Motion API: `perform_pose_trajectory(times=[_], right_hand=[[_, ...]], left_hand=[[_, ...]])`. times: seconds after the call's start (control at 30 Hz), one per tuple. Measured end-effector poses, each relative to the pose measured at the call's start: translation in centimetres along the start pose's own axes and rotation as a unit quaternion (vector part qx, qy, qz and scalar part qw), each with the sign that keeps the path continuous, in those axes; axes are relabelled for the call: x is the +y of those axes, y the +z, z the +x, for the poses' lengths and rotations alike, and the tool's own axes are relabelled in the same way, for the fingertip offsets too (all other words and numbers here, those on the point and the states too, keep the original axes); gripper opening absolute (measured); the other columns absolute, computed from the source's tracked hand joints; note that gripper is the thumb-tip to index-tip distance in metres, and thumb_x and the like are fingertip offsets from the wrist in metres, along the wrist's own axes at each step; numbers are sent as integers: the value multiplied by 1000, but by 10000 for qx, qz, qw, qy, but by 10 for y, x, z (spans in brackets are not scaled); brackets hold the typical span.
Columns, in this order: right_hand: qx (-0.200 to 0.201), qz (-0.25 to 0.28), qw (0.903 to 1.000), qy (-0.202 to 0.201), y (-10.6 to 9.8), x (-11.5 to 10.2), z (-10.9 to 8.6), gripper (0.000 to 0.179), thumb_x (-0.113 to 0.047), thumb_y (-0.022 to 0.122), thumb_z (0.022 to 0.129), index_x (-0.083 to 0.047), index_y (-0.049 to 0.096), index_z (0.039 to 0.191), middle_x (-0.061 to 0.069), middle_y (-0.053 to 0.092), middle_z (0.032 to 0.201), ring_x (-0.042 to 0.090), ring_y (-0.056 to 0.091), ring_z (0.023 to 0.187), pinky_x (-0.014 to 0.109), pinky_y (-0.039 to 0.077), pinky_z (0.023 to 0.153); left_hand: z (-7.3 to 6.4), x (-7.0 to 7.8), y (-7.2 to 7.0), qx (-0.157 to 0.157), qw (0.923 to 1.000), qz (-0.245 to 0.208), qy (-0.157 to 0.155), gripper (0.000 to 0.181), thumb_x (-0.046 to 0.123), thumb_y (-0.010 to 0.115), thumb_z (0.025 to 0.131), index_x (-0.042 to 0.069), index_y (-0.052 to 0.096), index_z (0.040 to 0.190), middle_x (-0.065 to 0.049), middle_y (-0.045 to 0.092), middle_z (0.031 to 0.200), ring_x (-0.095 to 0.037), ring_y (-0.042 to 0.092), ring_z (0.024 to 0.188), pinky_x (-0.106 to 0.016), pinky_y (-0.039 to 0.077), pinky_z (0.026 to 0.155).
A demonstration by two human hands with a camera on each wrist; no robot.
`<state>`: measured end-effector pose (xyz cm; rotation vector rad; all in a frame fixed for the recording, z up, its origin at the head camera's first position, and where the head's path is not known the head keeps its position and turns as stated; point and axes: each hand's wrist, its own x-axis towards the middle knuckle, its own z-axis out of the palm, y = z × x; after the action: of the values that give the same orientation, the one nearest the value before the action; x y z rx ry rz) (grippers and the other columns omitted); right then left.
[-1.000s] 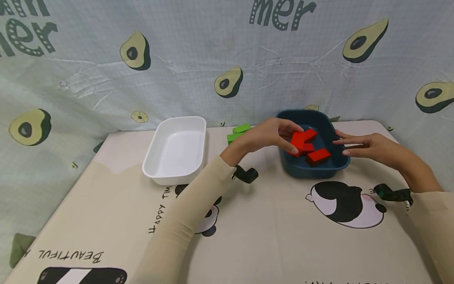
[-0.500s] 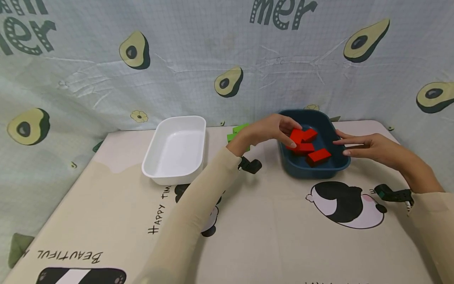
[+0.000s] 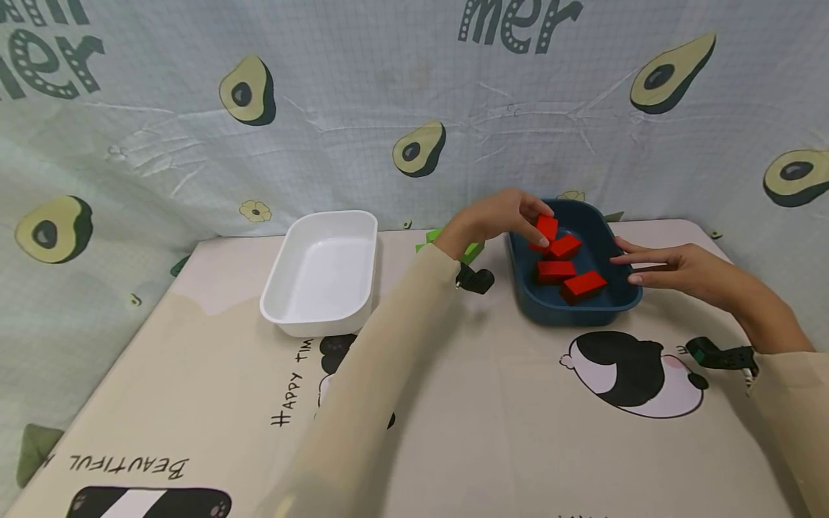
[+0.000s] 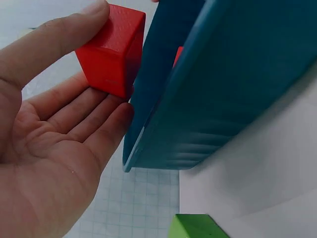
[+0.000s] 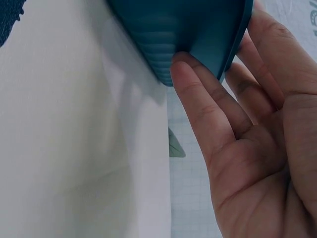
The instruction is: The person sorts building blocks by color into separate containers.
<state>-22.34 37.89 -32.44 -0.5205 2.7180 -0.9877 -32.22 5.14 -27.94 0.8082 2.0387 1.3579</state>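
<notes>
My left hand reaches over the left rim of a dark blue bin. Its thumb and fingertips pinch a red block, which stays close to the bin's opening in the left wrist view. Other red blocks lie loose on the bin floor, among them one at the front right and one left of it. On the bin's right side my right hand rests with nearly straight fingers at the rim. In the right wrist view, some fingertips lie against the outer wall and others are partly hidden behind the rim.
A white bin with nothing in it stands on the table's left half. Green blocks sit between the two bins, partly hidden by the left wrist. A hanging cloth with avocado prints closes off the table's back edge.
My left hand has moved right and toward the back of the blue bin with a red block, away from the red blocks it covered before. The right hand has stayed in place.
</notes>
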Motion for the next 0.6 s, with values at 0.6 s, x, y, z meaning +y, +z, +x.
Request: perform_pose_trajectory(times=[0.6], right_hand=[[-6, -138, 9999, 7, 0, 4, 0, 42, -22, 67, 100, -18, 63, 141, -3, 33, 163, -16, 29, 131, 1, 38, 86]], left_hand=[[20, 3, -7, -12, 9995, 147, -279, 61, 2, 77, 88, -3, 51, 144, -11, 64, 127, -18, 59, 111, -18, 51, 94]])
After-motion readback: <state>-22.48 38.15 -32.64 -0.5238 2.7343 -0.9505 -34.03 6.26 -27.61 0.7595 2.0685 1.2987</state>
